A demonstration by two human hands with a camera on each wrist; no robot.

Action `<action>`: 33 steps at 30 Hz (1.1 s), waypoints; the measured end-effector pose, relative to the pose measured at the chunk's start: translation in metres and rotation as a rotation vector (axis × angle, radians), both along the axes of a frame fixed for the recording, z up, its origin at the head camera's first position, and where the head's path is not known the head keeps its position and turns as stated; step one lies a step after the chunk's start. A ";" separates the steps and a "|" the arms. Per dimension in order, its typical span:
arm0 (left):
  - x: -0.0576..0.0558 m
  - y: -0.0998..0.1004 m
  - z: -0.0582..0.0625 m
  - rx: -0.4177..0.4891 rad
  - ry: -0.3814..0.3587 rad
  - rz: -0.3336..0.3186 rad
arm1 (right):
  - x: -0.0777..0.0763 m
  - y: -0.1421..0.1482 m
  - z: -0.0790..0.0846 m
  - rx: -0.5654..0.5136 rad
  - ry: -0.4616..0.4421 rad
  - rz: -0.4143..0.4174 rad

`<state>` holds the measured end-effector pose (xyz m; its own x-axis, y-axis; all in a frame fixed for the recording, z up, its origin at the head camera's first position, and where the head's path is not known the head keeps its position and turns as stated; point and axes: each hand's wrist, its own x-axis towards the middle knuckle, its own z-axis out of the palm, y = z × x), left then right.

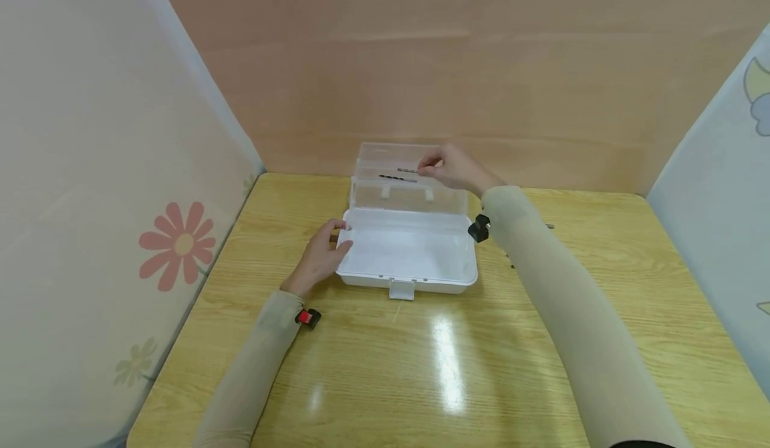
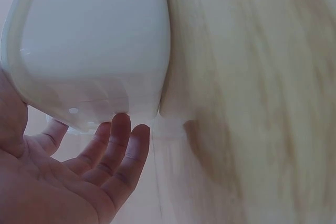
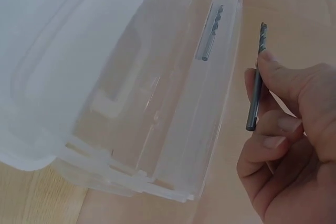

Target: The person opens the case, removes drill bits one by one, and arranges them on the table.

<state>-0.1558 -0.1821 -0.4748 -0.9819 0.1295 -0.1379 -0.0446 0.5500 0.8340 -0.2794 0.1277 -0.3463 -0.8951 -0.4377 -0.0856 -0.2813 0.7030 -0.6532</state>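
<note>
A white plastic toolbox (image 1: 409, 244) stands on the table with its clear lid (image 1: 409, 197) raised at the back. My left hand (image 1: 321, 254) grips the box's left end; the left wrist view shows the fingers (image 2: 119, 135) against its wall. Above the lid, my right hand (image 1: 454, 167) pinches a drill bit (image 3: 256, 95) between thumb and finger, apart from the plastic. Another drill bit (image 3: 212, 34) lies in a tray of the lid, also visible as a dark bit (image 1: 397, 178) in the head view.
Partly hidden by the right forearm, small metal pieces (image 1: 550, 226) lie on the wooden table (image 1: 361, 368) to the right of the box. A tan backdrop (image 1: 421, 67) rises just behind the lid. A flowered panel (image 1: 120, 167) borders the left side.
</note>
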 end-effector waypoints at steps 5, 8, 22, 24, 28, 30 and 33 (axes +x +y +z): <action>-0.001 -0.001 -0.001 -0.003 0.007 0.002 | 0.004 0.001 0.000 -0.020 0.009 -0.026; 0.000 -0.001 0.000 -0.003 0.003 0.006 | 0.007 0.003 -0.001 -0.029 0.017 -0.039; -0.001 -0.001 0.000 0.001 0.008 0.000 | 0.019 0.009 -0.005 -0.038 0.076 -0.042; -0.001 -0.001 0.000 -0.001 0.009 -0.004 | 0.021 0.010 -0.005 -0.031 0.073 -0.045; -0.001 -0.002 0.001 0.002 0.017 -0.010 | 0.024 0.012 -0.005 -0.021 0.076 -0.043; -0.001 -0.002 0.001 0.004 0.017 -0.013 | 0.026 0.012 -0.004 -0.017 0.078 -0.040; -0.001 -0.003 0.001 0.007 0.018 -0.014 | 0.030 0.014 -0.002 -0.017 0.084 -0.040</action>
